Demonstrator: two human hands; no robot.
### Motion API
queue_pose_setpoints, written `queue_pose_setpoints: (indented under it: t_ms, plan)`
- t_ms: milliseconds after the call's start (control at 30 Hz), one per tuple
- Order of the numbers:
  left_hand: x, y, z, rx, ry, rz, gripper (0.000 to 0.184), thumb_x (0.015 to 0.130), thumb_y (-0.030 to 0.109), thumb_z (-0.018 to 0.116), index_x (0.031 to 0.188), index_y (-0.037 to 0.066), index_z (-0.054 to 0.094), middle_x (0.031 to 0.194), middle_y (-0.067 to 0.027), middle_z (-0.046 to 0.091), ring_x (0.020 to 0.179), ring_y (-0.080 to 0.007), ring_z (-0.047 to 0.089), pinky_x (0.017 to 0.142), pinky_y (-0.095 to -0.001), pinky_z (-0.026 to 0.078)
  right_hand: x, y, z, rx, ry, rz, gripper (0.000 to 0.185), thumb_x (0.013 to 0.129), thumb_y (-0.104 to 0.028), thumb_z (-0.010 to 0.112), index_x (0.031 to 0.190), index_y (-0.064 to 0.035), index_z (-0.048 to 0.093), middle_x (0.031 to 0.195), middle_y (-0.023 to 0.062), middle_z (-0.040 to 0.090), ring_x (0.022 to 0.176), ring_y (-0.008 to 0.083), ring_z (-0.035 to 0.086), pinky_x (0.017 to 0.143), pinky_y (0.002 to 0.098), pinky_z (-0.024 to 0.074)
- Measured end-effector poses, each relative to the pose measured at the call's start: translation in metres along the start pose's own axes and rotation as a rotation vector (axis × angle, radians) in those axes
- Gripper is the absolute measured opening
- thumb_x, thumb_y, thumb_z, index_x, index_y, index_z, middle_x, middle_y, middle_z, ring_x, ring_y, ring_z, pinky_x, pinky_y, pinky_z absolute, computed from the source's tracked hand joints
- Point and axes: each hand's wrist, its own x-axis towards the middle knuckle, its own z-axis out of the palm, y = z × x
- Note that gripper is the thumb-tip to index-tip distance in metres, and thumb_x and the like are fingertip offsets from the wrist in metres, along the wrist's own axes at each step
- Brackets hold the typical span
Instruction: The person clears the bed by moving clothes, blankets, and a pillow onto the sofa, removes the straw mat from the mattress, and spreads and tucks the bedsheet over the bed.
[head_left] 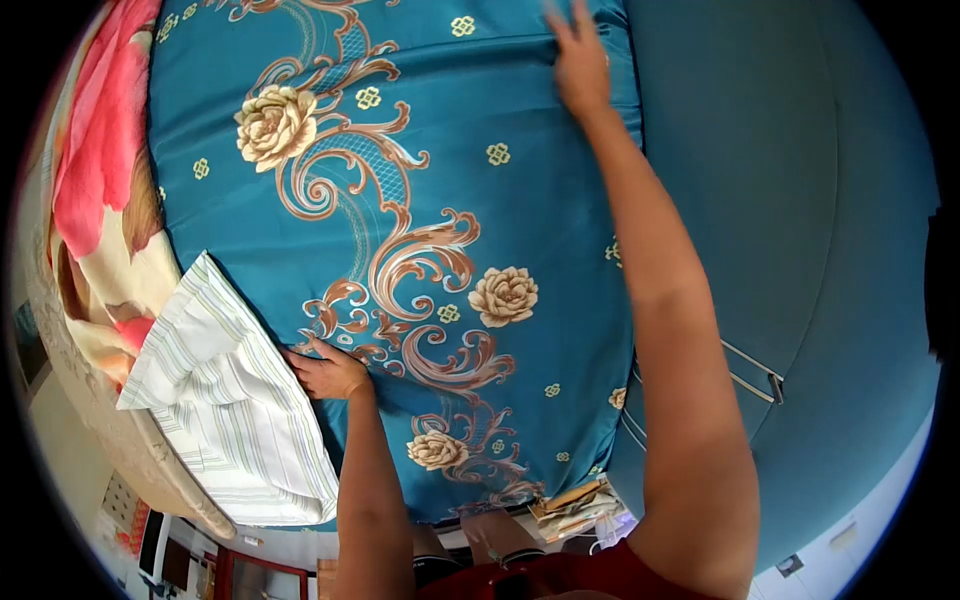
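Observation:
A shiny teal bedsheet [440,200] with beige roses and brown scrolls is spread over a bed. My left hand [330,372] lies on it with the fingers stretched out, their tips against the edge of a white striped pillow [240,410]. Farther up, my right hand [582,65] is over the sheet's right border. Its fingers are apart and slightly blurred, and I see nothing held in them. Faint creases run across the sheet near this hand.
A plain teal padded surface [760,180] borders the bed on the right, with thin metal rods [755,375] on it. A pink and cream blanket [100,180] is bunched along the left edge. Papers [580,510] lie near my body at the bottom.

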Motion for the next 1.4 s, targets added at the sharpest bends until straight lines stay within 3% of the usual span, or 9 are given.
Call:
queue_pose_setpoints:
  t_ms: [100, 200, 533, 633, 867, 1067, 1267, 1333, 1400]
  plan:
    - [0.000, 0.000, -0.001, -0.021, 0.010, 0.011, 0.071, 0.090, 0.062, 0.024, 0.142, 0.014, 0.031, 0.144, -0.0147, 0.033, 0.131, -0.0369, 0.029, 0.104, -0.0561, 0.018, 0.028, -0.012, 0.018, -0.209, -0.039, -0.039, 0.045, 0.090, -0.028, 0.046, 0.134, -0.0194, 0.043, 0.134, 0.0207, 0.043, 0.121, 0.0378, 0.044, 0.097, 0.0482, 0.0382]
    - [0.000, 0.002, -0.002, -0.037, -0.023, -0.009, 0.072, 0.090, 0.063, 0.023, 0.143, 0.014, 0.029, 0.145, -0.0143, 0.032, 0.133, -0.0365, 0.027, 0.105, -0.0555, 0.014, 0.058, -0.047, -0.029, -0.074, -0.409, 0.275, 0.050, 0.092, -0.036, 0.043, 0.139, -0.0252, 0.035, 0.146, 0.0204, 0.024, 0.131, 0.0392, 0.030, 0.104, 0.0526, 0.0285]
    - [0.002, 0.004, -0.005, -0.028, -0.075, -0.024, 0.071, 0.091, 0.060, 0.025, 0.144, 0.014, 0.025, 0.146, -0.0156, 0.029, 0.134, -0.0364, 0.024, 0.106, -0.0534, 0.013, 0.067, 0.040, -0.004, -0.053, -0.232, 0.781, 0.052, 0.095, -0.041, 0.037, 0.144, -0.0287, 0.025, 0.148, 0.0200, 0.020, 0.133, 0.0362, 0.028, 0.103, 0.0554, 0.0265]
    - [-0.001, 0.000, -0.002, -0.012, -0.085, -0.031, 0.071, 0.091, 0.060, 0.025, 0.144, 0.014, 0.025, 0.146, -0.0161, 0.028, 0.134, -0.0364, 0.024, 0.106, -0.0532, 0.013, 0.068, 0.038, -0.003, -0.161, -0.229, 0.744, 0.052, 0.096, -0.040, 0.035, 0.145, -0.0283, 0.023, 0.144, 0.0218, 0.025, 0.130, 0.0369, 0.032, 0.102, 0.0536, 0.0282]
    - [0.000, 0.000, -0.003, -0.069, -0.056, -0.005, 0.071, 0.091, 0.059, 0.026, 0.143, 0.012, 0.026, 0.145, -0.0172, 0.030, 0.133, -0.0374, 0.025, 0.105, -0.0540, 0.014, 0.066, 0.067, 0.018, -0.694, -0.209, 0.181, 0.041, 0.088, -0.017, 0.051, 0.128, -0.0093, 0.047, 0.097, 0.0124, 0.065, 0.081, 0.0276, 0.066, 0.061, 0.0390, 0.0532]
    - [-0.001, 0.000, -0.003, -0.041, -0.014, 0.032, 0.070, 0.092, 0.059, 0.025, 0.142, 0.011, 0.030, 0.143, -0.0181, 0.032, 0.131, -0.0386, 0.028, 0.105, -0.0540, 0.016, 0.073, 0.019, -0.014, -0.929, -0.614, 0.222, 0.016, 0.086, -0.012, 0.054, 0.088, -0.0094, 0.070, 0.091, 0.0075, 0.068, 0.081, 0.0246, 0.067, 0.061, 0.0344, 0.0535]
    - [-0.001, -0.005, -0.003, -0.003, -0.057, 0.005, 0.070, 0.091, 0.060, 0.024, 0.143, 0.013, 0.027, 0.145, -0.0178, 0.029, 0.132, -0.0375, 0.025, 0.105, -0.0546, 0.014, 0.048, 0.057, -0.012, -0.767, -0.509, 0.398, 0.024, 0.087, -0.014, 0.049, 0.102, -0.0077, 0.067, 0.096, 0.0099, 0.067, 0.090, 0.0282, 0.066, 0.064, 0.0411, 0.0547]
    - [0.002, 0.004, -0.007, -0.027, -0.069, -0.004, 0.072, 0.091, 0.059, 0.026, 0.143, 0.010, 0.027, 0.144, -0.0183, 0.029, 0.132, -0.0388, 0.024, 0.105, -0.0539, 0.014, 0.043, 0.034, -0.015, -0.646, -0.266, 0.527, 0.025, 0.088, -0.015, 0.050, 0.109, -0.0093, 0.062, 0.104, 0.0126, 0.064, 0.088, 0.0293, 0.064, 0.072, 0.0442, 0.0524]
    - [-0.001, 0.001, -0.006, -0.028, -0.048, -0.004, 0.071, 0.091, 0.060, 0.025, 0.143, 0.012, 0.027, 0.145, -0.0172, 0.030, 0.133, -0.0377, 0.025, 0.105, -0.0541, 0.015, 0.023, -0.014, -0.025, -0.571, 0.223, 0.130, 0.036, 0.089, -0.020, 0.048, 0.123, -0.0109, 0.050, 0.121, 0.0166, 0.054, 0.104, 0.0320, 0.057, 0.087, 0.0496, 0.0449]
